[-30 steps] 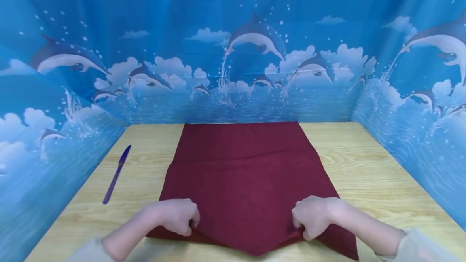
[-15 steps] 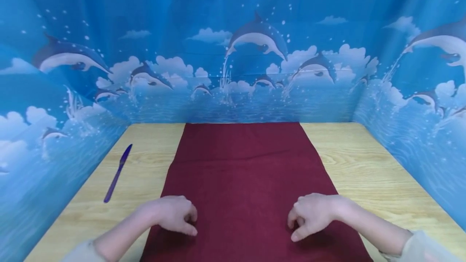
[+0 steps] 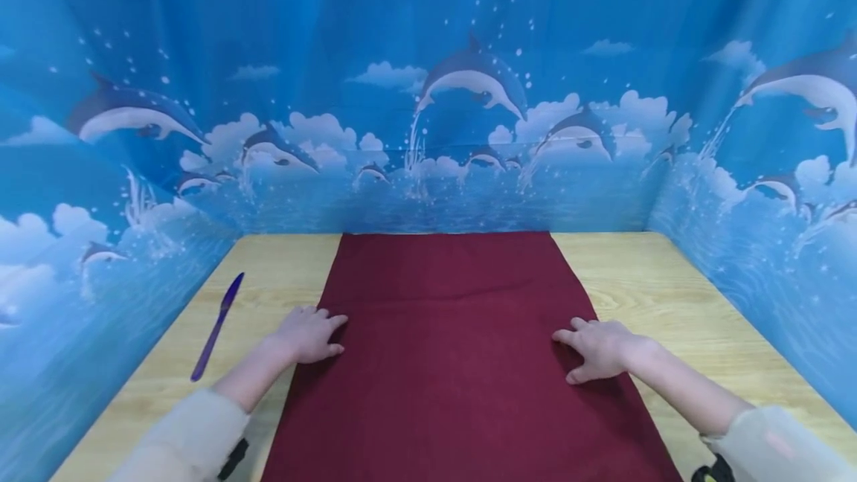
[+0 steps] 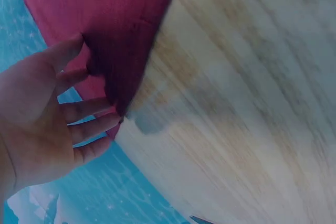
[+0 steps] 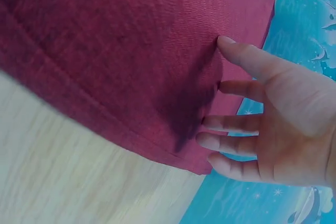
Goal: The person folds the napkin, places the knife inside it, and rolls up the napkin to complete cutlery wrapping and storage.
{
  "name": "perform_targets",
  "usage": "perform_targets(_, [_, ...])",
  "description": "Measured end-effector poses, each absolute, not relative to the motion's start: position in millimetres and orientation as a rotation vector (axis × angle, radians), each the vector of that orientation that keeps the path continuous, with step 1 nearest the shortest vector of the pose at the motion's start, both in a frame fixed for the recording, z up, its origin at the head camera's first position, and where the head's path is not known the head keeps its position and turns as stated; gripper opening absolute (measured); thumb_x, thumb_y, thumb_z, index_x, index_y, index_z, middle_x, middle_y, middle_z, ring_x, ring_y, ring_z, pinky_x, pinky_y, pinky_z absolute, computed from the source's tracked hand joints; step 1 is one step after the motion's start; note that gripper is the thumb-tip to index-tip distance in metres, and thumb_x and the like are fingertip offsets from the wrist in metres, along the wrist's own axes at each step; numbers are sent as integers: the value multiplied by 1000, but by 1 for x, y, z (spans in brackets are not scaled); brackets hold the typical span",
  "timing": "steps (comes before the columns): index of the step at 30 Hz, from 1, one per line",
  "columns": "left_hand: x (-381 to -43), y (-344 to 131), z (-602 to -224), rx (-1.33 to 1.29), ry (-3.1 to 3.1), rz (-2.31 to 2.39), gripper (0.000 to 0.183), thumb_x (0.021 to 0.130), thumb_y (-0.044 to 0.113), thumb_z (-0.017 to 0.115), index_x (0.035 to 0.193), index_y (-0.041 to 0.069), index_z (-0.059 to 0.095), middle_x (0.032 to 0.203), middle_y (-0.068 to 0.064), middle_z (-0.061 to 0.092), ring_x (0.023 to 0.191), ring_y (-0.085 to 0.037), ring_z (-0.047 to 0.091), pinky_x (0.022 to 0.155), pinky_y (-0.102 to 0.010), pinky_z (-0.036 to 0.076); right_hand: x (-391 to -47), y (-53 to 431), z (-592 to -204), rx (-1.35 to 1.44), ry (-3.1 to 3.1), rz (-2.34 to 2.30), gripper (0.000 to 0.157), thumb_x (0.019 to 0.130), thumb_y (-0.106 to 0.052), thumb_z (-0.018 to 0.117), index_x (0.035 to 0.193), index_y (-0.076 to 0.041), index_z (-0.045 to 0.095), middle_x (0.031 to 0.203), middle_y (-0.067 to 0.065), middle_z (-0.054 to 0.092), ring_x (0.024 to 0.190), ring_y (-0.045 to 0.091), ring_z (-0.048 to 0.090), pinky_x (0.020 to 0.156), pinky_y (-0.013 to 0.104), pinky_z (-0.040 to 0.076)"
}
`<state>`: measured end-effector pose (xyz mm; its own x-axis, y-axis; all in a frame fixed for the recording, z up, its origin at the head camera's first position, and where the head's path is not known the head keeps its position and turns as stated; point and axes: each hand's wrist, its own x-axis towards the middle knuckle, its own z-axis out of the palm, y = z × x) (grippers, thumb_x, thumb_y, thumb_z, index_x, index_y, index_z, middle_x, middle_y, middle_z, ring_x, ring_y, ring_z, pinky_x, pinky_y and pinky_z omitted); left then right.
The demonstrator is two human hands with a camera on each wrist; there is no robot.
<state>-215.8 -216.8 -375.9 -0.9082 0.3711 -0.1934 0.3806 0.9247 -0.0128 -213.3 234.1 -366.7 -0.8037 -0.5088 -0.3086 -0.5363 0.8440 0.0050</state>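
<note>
A dark red cloth (image 3: 455, 363) lies spread down the middle of the table, with a faint crease across its far part. Over its left edge is my left hand (image 3: 309, 335), fingers spread and fingertips at the fabric. On the opposite side my right hand (image 3: 598, 349) is at the right edge, its fingers apart and loosely bent. In the left wrist view the left hand (image 4: 58, 108) casts a shadow on the cloth (image 4: 105, 9). The right wrist view has the right hand (image 5: 283, 119) with thumb and fingertips at the cloth (image 5: 136, 51). Neither hand grips anything.
A purple plastic knife (image 3: 217, 327) lies on the left of the wood-grain table (image 3: 643, 281), beside the left forearm. A blue dolphin-print curtain (image 3: 321, 36) encloses the table at the back and both sides.
One second ago both hands gripped the near part of the cloth, its edge raised. They let go, and the cloth now lies extended toward me. Both hands moved forward and outward to its sides.
</note>
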Motion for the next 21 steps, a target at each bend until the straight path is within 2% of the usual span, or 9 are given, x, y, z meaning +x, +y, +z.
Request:
perform_targets(6, [-223, -220, -376, 533, 2860, -41, 50, 88, 33, 63, 129, 6, 55, 127, -26, 51, 119, -44, 45, 95, -58, 34, -212, 234, -370, -801, 2746, 124, 65, 74, -41, 75, 123, -5, 53, 101, 11, 51, 86, 25, 56, 68, 43, 48])
perform_targets(13, [-224, -223, -374, 513, 2839, -17, 53, 87, 35, 63, 130, 4, 53, 128, -28, 50, 120, -46, 44, 96, -58, 33, -210, 235, -373, -818, 2767, 105, 65, 73, -41, 75, 123, -4, 54, 97, 10, 50, 84, 24, 54, 66, 42, 48])
perform_targets(21, [-229, -224, -375, 538, 2841, -6, 53, 86, 32, 65, 129, 3, 54, 122, -25, 56, 116, -44, 48, 95, -55, 36, -212, 232, -374, -800, 2797, 147, 64, 72, -39, 74, 122, -4, 55, 95, 10, 50, 83, 25, 55, 63, 42, 47])
